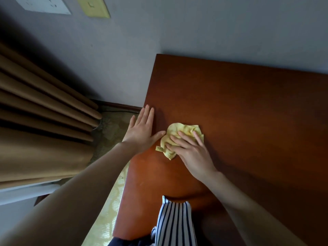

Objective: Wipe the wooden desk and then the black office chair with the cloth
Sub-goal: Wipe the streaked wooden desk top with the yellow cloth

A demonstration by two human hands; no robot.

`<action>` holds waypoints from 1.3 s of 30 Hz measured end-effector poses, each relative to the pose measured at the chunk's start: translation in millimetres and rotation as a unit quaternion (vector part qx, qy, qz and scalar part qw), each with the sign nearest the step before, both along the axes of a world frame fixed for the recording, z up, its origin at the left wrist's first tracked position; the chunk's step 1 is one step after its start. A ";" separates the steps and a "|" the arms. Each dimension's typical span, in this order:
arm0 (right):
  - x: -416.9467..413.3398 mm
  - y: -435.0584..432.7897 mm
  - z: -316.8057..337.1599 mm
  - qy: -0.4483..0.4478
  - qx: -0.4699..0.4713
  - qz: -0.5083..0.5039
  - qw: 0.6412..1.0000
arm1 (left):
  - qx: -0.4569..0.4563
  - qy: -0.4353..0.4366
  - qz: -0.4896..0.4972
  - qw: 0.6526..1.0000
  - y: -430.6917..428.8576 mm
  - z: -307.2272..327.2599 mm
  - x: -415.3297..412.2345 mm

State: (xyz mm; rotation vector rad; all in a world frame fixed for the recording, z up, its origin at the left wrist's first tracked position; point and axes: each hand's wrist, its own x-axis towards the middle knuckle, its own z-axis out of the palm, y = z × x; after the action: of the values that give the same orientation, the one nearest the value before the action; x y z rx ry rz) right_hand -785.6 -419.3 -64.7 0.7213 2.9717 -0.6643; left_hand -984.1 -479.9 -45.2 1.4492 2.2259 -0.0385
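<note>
Both hands lie flat, fingers straight, near the left edge of the wooden desk (230, 103), our right hand (192, 150) pressing the cloth (179, 129), our left hand (142, 129) empty: desk-wiping step, so next we likely sweep across the desk.

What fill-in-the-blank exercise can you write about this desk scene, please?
1. The right hand presses a ____ cloth onto the wooden desk.
2. The left hand rests flat at the desk's edge and holds ____.
3. The person's shirt has dark and white ____.

Missing words: yellow; nothing; stripes.
</note>
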 end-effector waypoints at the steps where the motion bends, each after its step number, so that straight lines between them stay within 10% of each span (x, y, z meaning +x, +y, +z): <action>1: 9.0 3.8 1.1 -0.004 0.000 -0.015 1.000 | -0.011 0.005 -0.011 1.000 5.6 -0.5 -0.2; 24: -44.4 196.1 -5.7 -0.109 0.053 -0.214 0.969 | -0.124 0.120 -0.126 0.977 42.8 -22.3 -7.1; 39: -179.0 219.1 -23.1 -0.068 0.052 -0.081 0.993 | -0.126 0.146 -0.130 0.973 48.0 -17.5 -6.5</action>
State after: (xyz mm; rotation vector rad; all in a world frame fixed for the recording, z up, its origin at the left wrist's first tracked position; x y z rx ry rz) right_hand -964.6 -200.2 -87.8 0.9819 2.8616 -0.4477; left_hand -990.6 -431.9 -62.6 1.6628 2.1365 -0.6344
